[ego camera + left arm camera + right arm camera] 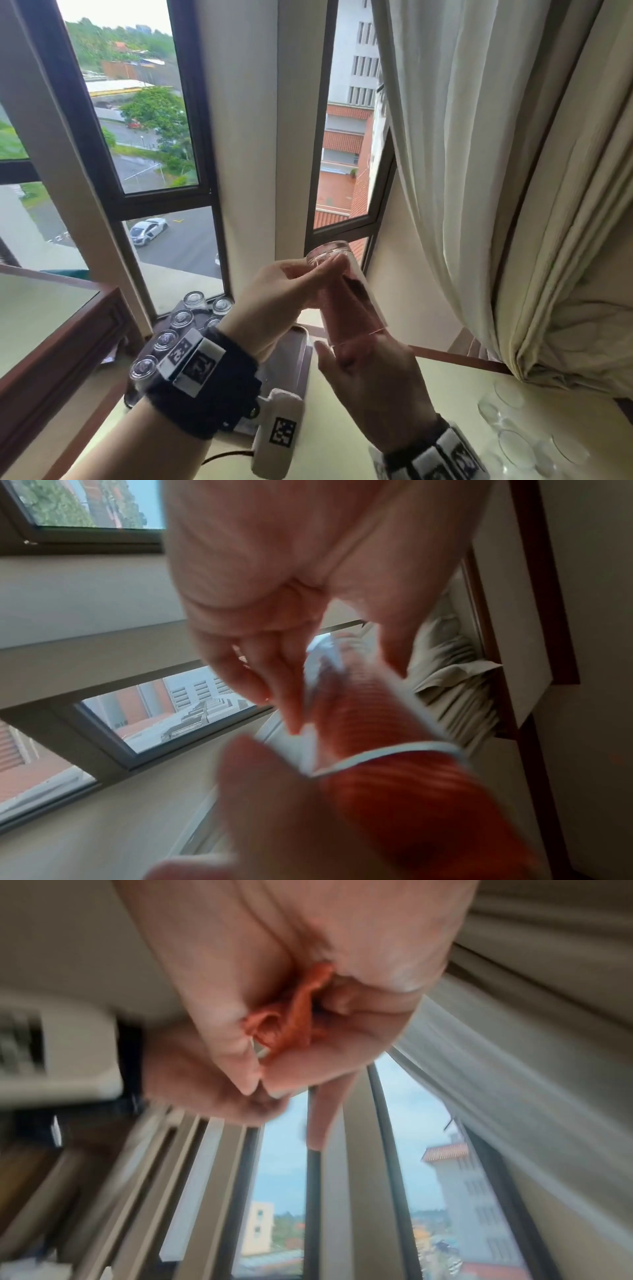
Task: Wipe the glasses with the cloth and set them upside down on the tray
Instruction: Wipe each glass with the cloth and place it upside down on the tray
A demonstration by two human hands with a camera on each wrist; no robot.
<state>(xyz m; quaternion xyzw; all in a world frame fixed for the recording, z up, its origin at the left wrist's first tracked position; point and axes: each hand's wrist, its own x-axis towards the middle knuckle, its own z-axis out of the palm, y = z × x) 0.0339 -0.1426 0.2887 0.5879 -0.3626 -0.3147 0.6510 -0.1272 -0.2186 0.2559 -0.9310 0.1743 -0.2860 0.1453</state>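
A clear glass [337, 274] is held up in front of the window, its base pointing away and its mouth towards me. My left hand [308, 277] grips it near the base, fingers and thumb round the wall. My right hand [363, 363] is at the mouth, with fingers pushing a red cloth [356, 291] inside the glass. The left wrist view shows the glass [359, 710] with the red cloth [411, 791] filling it, blurred. In the right wrist view my right hand [274, 1056] is bunched round the cloth [298, 1015]. The tray [291, 359] lies below on the sill.
Several glasses [168, 339] stand upside down on the tray's left side. More glasses [513, 442] stand on the pale tabletop at the lower right. A cream curtain [479, 171] hangs close on the right. A wooden, glass-topped desk [51, 325] is at the left.
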